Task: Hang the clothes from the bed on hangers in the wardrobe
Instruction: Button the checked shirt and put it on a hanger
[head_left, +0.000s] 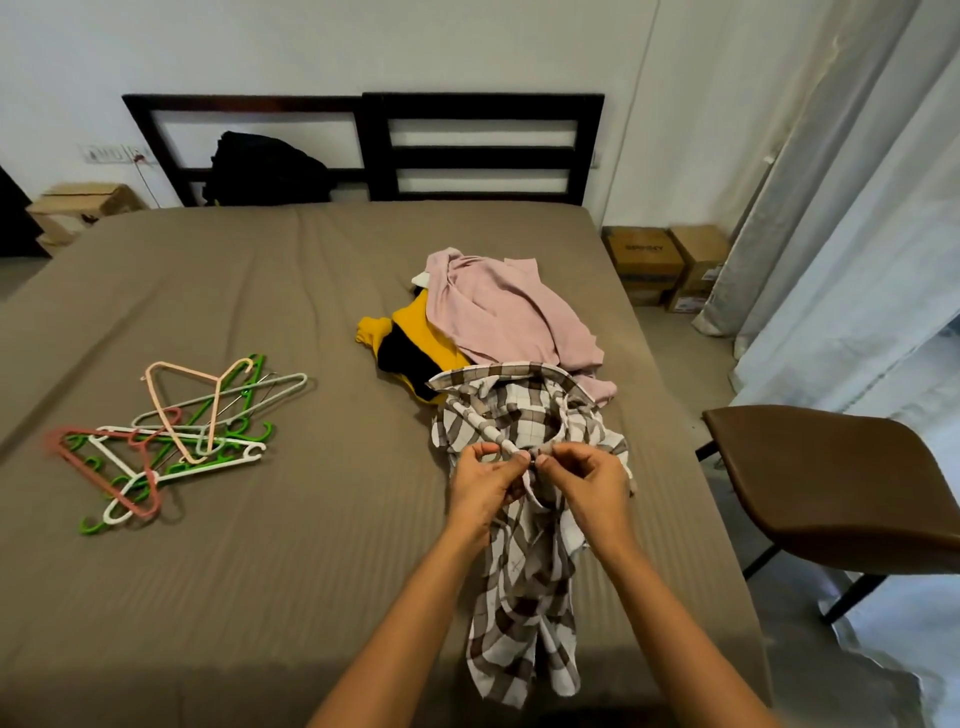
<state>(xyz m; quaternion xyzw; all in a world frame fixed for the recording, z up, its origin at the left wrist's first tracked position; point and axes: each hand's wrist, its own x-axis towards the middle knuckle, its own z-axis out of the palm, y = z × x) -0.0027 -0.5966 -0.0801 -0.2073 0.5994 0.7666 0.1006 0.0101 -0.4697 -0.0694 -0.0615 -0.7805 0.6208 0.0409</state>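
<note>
A brown-and-white checked shirt (524, 415) lies on the right side of the bed (291, 561), its tail reaching the front edge. My left hand (485, 480) and my right hand (587, 483) pinch its front edges together near the collar, fingertips almost touching. Behind the shirt lies a pile with a pink garment (498, 312) on top and a yellow-and-black one (410, 348) beneath. A heap of plastic hangers (171, 436), green, pink and white, rests on the left side of the bed. No wardrobe is in view.
A brown chair (831, 488) stands close to the bed's right side. Cardboard boxes (665, 265) and white curtains (857, 234) are at the far right. A black bag (265, 171) leans on the dark headboard (483, 145). More boxes (83, 208) sit at the far left.
</note>
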